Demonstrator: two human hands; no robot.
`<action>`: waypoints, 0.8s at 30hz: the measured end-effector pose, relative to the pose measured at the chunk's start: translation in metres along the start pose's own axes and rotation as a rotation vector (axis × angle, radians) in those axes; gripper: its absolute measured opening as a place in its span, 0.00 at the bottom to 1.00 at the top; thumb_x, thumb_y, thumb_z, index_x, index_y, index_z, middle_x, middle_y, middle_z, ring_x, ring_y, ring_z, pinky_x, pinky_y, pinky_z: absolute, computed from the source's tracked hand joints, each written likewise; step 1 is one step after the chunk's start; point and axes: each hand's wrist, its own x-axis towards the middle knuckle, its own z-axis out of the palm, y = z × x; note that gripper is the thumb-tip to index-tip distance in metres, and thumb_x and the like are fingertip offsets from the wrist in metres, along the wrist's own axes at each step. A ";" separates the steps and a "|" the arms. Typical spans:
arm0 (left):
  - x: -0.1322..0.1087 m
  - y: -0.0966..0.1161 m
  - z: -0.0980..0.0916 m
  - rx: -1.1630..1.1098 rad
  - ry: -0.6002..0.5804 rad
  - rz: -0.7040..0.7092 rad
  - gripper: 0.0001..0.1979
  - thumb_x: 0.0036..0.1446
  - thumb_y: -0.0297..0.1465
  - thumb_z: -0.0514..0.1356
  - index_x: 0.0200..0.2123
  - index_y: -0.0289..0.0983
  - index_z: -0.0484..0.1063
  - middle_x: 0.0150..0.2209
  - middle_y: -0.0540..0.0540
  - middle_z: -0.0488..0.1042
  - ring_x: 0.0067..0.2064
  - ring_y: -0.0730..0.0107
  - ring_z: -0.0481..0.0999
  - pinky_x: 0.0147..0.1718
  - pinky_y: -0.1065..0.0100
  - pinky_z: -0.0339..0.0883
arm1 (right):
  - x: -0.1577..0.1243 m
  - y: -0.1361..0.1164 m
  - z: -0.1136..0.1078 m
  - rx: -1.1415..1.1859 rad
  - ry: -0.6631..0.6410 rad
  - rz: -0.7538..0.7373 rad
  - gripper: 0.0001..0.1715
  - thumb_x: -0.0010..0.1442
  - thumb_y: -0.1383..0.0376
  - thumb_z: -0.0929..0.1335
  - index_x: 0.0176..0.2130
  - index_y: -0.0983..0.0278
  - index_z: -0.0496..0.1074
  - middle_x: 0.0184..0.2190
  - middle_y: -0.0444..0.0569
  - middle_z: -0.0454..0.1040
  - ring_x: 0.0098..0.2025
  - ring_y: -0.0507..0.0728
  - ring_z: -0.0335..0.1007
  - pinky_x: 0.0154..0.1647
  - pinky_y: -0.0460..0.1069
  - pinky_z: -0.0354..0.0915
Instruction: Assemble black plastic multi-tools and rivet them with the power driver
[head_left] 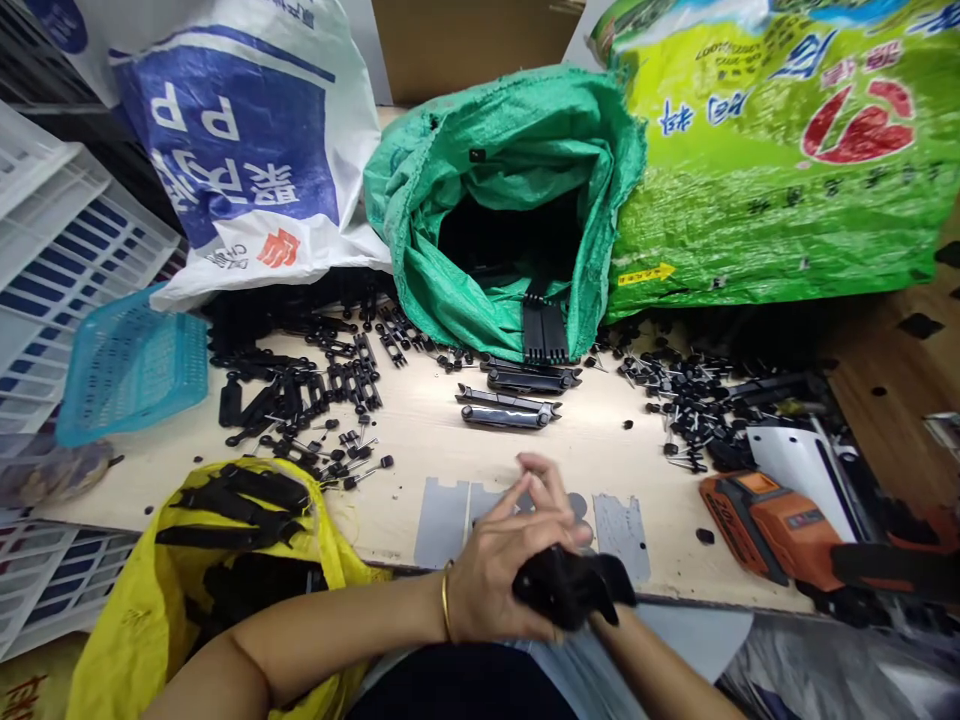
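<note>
My left hand (499,570), with a gold bangle at the wrist, is wrapped round a black plastic part (566,588) near the table's front edge. My right hand (559,500) is behind and against it, partly hidden; some of its fingers show above the left hand, and what they grip is hard to make out. Beyond the hands, black folded assemblies (510,413) lie in front of an open green sack (405,210). Grey flat pieces (442,520) lie on the wooden table (405,440) beside and under the hands.
Loose black parts (292,385) and knobs with metal pins (686,410) lie on both sides. An orange power tool (780,530) sits at the right. A yellow bag (135,610) of black parts and a blue basket (135,360) stand left. White (247,130) and green-yellow (780,200) sacks flank the back.
</note>
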 end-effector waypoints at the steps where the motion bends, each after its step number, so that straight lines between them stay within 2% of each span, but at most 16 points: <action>1: 0.003 -0.013 -0.001 0.114 -0.012 0.028 0.27 0.56 0.48 0.55 0.53 0.38 0.64 0.50 0.38 0.74 0.55 0.55 0.70 0.62 0.45 0.48 | 0.018 0.008 -0.006 -0.027 0.062 -0.005 0.20 0.59 0.52 0.60 0.48 0.55 0.63 0.44 0.52 0.67 0.47 0.62 0.66 0.47 0.58 0.65; 4: 0.018 -0.053 0.000 0.485 -0.054 0.026 0.21 0.60 0.39 0.54 0.55 0.40 0.63 0.57 0.39 0.68 0.62 0.55 0.61 0.62 0.44 0.45 | 0.088 0.027 -0.028 -0.222 0.258 -0.065 0.20 0.59 0.53 0.61 0.45 0.64 0.66 0.41 0.56 0.69 0.46 0.63 0.66 0.48 0.59 0.63; 6: 0.031 -0.074 0.006 0.688 -0.101 -0.013 0.21 0.59 0.36 0.56 0.56 0.41 0.62 0.61 0.38 0.62 0.65 0.52 0.54 0.62 0.39 0.41 | 0.135 0.030 -0.036 -0.456 0.231 -0.067 0.22 0.58 0.55 0.64 0.46 0.68 0.66 0.44 0.61 0.69 0.48 0.65 0.65 0.49 0.59 0.61; 8: 0.043 -0.087 0.012 0.813 -0.143 -0.060 0.27 0.57 0.39 0.58 0.59 0.42 0.59 0.65 0.35 0.53 0.67 0.49 0.48 0.60 0.37 0.40 | 0.173 0.026 -0.038 -0.615 0.151 0.049 0.27 0.57 0.56 0.66 0.50 0.70 0.65 0.44 0.64 0.70 0.47 0.66 0.68 0.46 0.59 0.62; 11: 0.055 -0.096 0.016 0.889 -0.176 -0.131 0.38 0.55 0.46 0.58 0.64 0.38 0.49 0.67 0.32 0.43 0.68 0.47 0.41 0.61 0.41 0.40 | 0.205 0.017 -0.043 -0.690 0.043 0.210 0.29 0.55 0.56 0.69 0.50 0.71 0.65 0.40 0.64 0.73 0.43 0.66 0.71 0.41 0.56 0.64; 13: 0.060 -0.098 0.014 0.915 -0.187 -0.161 0.40 0.56 0.46 0.56 0.66 0.37 0.45 0.67 0.33 0.41 0.68 0.49 0.39 0.62 0.44 0.38 | 0.213 0.012 -0.053 -0.726 0.001 0.258 0.25 0.52 0.58 0.70 0.46 0.72 0.69 0.36 0.63 0.74 0.40 0.66 0.72 0.39 0.55 0.65; 16: 0.065 -0.100 0.009 0.929 -0.189 -0.167 0.39 0.56 0.45 0.56 0.66 0.38 0.45 0.67 0.34 0.41 0.68 0.49 0.39 0.63 0.45 0.35 | 0.209 0.011 -0.071 -0.713 -0.044 0.292 0.15 0.52 0.63 0.68 0.36 0.72 0.74 0.26 0.59 0.75 0.34 0.63 0.74 0.35 0.53 0.66; 19: 0.068 -0.100 0.009 0.929 -0.168 -0.159 0.39 0.56 0.44 0.57 0.66 0.38 0.44 0.67 0.34 0.41 0.68 0.49 0.40 0.63 0.46 0.35 | 0.195 0.014 -0.079 -0.606 -0.015 0.318 0.12 0.55 0.66 0.65 0.37 0.70 0.75 0.22 0.53 0.74 0.28 0.57 0.73 0.35 0.50 0.66; 21: 0.069 -0.100 0.011 0.931 -0.163 -0.162 0.41 0.55 0.45 0.57 0.66 0.38 0.44 0.67 0.33 0.42 0.68 0.48 0.40 0.63 0.45 0.35 | 0.187 0.015 -0.073 -0.592 0.046 0.328 0.16 0.57 0.64 0.64 0.41 0.68 0.75 0.27 0.55 0.76 0.31 0.58 0.75 0.38 0.51 0.67; 24: 0.070 -0.100 0.013 0.947 -0.179 -0.173 0.44 0.53 0.47 0.58 0.66 0.38 0.43 0.67 0.33 0.41 0.68 0.47 0.39 0.62 0.45 0.35 | 0.187 0.010 -0.054 -0.646 0.092 0.364 0.25 0.58 0.54 0.63 0.45 0.69 0.73 0.42 0.64 0.75 0.46 0.65 0.72 0.45 0.57 0.65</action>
